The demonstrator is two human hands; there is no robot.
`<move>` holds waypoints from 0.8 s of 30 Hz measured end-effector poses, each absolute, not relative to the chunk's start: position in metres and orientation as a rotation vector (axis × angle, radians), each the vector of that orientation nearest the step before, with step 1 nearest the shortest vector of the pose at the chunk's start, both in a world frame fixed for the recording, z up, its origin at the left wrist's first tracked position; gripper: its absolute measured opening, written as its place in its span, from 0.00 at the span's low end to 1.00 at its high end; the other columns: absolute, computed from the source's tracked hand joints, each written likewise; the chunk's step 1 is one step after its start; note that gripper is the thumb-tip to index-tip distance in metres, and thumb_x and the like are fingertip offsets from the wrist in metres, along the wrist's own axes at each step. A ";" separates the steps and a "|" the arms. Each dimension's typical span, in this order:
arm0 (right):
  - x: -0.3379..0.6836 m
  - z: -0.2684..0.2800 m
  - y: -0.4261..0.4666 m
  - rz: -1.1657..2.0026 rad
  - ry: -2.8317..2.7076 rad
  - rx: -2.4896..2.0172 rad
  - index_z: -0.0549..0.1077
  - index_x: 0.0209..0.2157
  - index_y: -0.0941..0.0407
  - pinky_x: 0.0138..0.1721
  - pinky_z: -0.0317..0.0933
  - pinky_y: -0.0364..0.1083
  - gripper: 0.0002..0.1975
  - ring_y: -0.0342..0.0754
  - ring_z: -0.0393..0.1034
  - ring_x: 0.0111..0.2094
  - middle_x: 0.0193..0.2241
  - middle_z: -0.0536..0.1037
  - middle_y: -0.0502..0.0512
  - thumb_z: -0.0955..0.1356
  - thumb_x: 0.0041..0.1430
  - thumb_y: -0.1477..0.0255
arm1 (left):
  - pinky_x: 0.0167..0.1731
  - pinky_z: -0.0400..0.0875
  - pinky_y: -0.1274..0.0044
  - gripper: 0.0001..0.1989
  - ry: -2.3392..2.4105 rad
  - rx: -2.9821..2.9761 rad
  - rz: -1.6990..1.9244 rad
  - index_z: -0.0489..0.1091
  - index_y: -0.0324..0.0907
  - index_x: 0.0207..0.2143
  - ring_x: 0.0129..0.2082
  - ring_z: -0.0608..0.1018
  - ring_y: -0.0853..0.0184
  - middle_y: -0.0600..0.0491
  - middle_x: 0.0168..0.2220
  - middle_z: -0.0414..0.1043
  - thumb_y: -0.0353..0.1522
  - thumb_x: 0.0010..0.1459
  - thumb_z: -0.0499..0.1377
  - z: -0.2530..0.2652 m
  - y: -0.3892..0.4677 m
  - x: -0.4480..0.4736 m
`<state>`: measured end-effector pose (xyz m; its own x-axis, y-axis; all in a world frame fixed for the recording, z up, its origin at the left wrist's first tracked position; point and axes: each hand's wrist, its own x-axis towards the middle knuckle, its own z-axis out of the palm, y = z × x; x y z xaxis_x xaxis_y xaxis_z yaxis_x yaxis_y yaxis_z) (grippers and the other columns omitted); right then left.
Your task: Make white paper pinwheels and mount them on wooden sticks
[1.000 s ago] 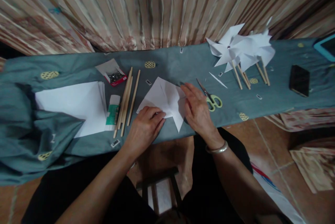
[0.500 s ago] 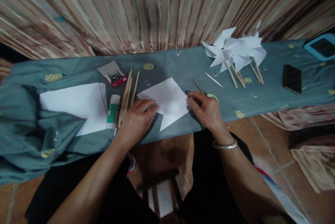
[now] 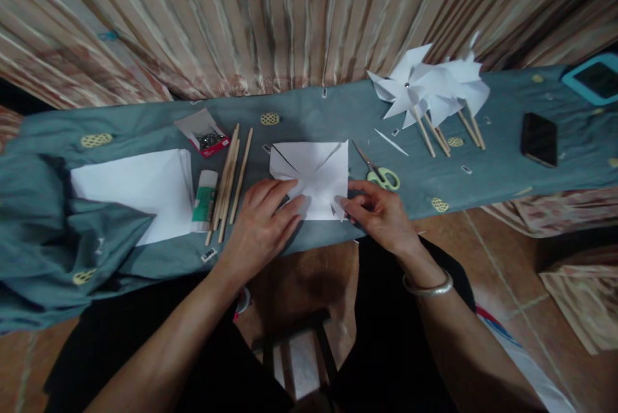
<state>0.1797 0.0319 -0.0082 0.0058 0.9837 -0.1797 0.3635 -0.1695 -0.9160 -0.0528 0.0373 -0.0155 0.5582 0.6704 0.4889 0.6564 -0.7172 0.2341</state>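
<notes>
A square white sheet of paper (image 3: 313, 165) lies in front of me, with slits cut in from its corners toward the middle. My left hand (image 3: 265, 217) rests on its left part, fingers stretched out and thumb apart from them. At the lower right corner, my right hand (image 3: 379, 210) pinches the paper's edge between thumb and fingers. Just beyond the right hand are scissors (image 3: 381, 175) with yellow-green handles. Wooden sticks (image 3: 226, 184) and a green and white glue stick (image 3: 205, 201) lie to the left of my left hand.
A stack of white paper (image 3: 140, 188) lies left, partly under folded cloth. Behind the sticks sits an open red box (image 3: 211, 139) of small metal pieces. Finished paper pinwheels (image 3: 434, 88) on sticks, a paper strip (image 3: 390, 141), a phone (image 3: 539, 138) and a blue-framed device (image 3: 596, 82) are right.
The slit paper has turned so its sides now lie square to me. My left hand has shifted onto the sheet with fingers spread, and my right hand has moved to its lower right corner.
</notes>
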 end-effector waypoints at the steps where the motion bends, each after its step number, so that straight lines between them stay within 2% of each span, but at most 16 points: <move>1: 0.180 -0.008 0.033 1.223 -1.360 -1.578 0.73 0.42 0.58 0.20 0.57 0.41 0.22 0.41 0.64 0.17 0.17 0.73 0.44 0.72 0.50 0.60 | 0.51 0.68 0.61 0.13 1.134 2.760 0.859 0.69 0.38 0.48 0.51 0.70 0.56 0.42 0.51 0.70 0.29 0.60 0.58 -0.016 0.034 -0.049; 4: 0.182 -0.006 0.034 1.331 -1.277 -1.527 0.72 0.39 0.58 0.20 0.58 0.41 0.24 0.40 0.63 0.16 0.16 0.72 0.44 0.74 0.44 0.57 | 0.47 0.69 0.62 0.13 1.073 2.772 0.785 0.70 0.36 0.46 0.47 0.72 0.55 0.42 0.47 0.73 0.32 0.59 0.60 -0.020 0.030 -0.040; 7: 0.185 -0.005 0.033 1.321 -1.333 -1.564 0.72 0.41 0.59 0.19 0.58 0.41 0.25 0.41 0.64 0.16 0.17 0.74 0.46 0.74 0.46 0.56 | 0.43 0.70 0.65 0.11 1.063 2.784 0.757 0.72 0.37 0.43 0.44 0.74 0.56 0.44 0.44 0.75 0.32 0.59 0.60 -0.022 0.030 -0.035; 11: 0.191 -0.003 0.028 0.933 -1.612 -1.798 0.72 0.48 0.59 0.25 0.63 0.45 0.23 0.46 0.71 0.21 0.21 0.78 0.51 0.70 0.54 0.60 | 0.38 0.72 0.69 0.08 1.075 2.815 0.757 0.73 0.37 0.40 0.40 0.75 0.59 0.46 0.40 0.76 0.31 0.61 0.58 -0.023 0.031 -0.033; 15: 0.194 0.001 0.026 0.542 -1.813 -1.766 0.76 0.46 0.57 0.41 0.68 0.52 0.15 0.53 0.77 0.37 0.34 0.82 0.58 0.67 0.59 0.66 | 0.38 0.73 0.71 0.07 1.043 2.824 0.788 0.73 0.36 0.39 0.39 0.76 0.62 0.47 0.38 0.76 0.28 0.62 0.56 -0.026 0.031 -0.033; 19: 0.192 -0.002 0.026 0.644 -1.899 -1.470 0.76 0.45 0.53 0.56 0.62 0.53 0.13 0.51 0.71 0.52 0.48 0.78 0.57 0.65 0.61 0.72 | 0.39 0.75 0.72 0.07 1.070 2.731 0.854 0.72 0.35 0.40 0.38 0.76 0.64 0.47 0.38 0.77 0.27 0.62 0.55 -0.029 0.030 -0.034; 24: 0.181 -0.014 0.030 0.886 -1.779 -1.319 0.78 0.41 0.52 0.57 0.61 0.52 0.10 0.50 0.69 0.54 0.50 0.76 0.57 0.69 0.57 0.73 | 0.39 0.75 0.72 0.08 1.084 2.624 0.862 0.72 0.36 0.40 0.37 0.76 0.64 0.47 0.38 0.77 0.28 0.63 0.55 -0.030 0.030 -0.035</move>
